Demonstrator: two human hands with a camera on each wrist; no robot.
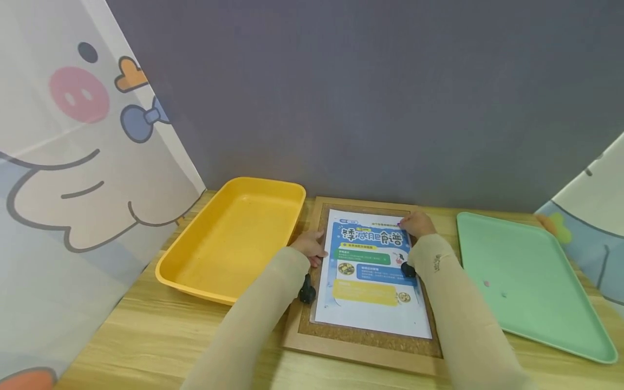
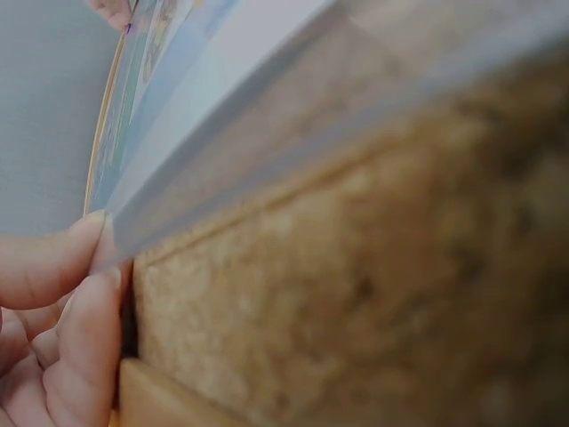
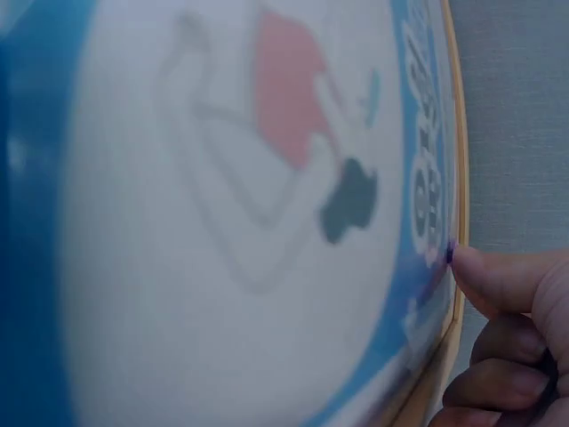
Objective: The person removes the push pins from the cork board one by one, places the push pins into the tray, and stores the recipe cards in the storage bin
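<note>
A printed poster (image 1: 363,317) in a clear plastic sleeve (image 2: 213,209) lies on a wood-framed cork board (image 1: 361,349). My left hand (image 1: 310,247) pinches the sleeve's left edge between thumb (image 2: 53,267) and forefinger; in the left wrist view that edge stands raised off the cork. Up at the poster's top right corner is my right hand (image 1: 420,223). Its thumb (image 3: 507,276) bears on a small purple push pin (image 3: 451,253), the other fingers curled beneath. Most of the pin is hidden by the thumb.
To the left of the board stands a deep yellow tray (image 1: 234,238). A shallow green tray (image 1: 526,271) lies to the right, with a couple of tiny pieces (image 1: 486,283) in it. A grey partition (image 1: 361,103) rises right behind the board.
</note>
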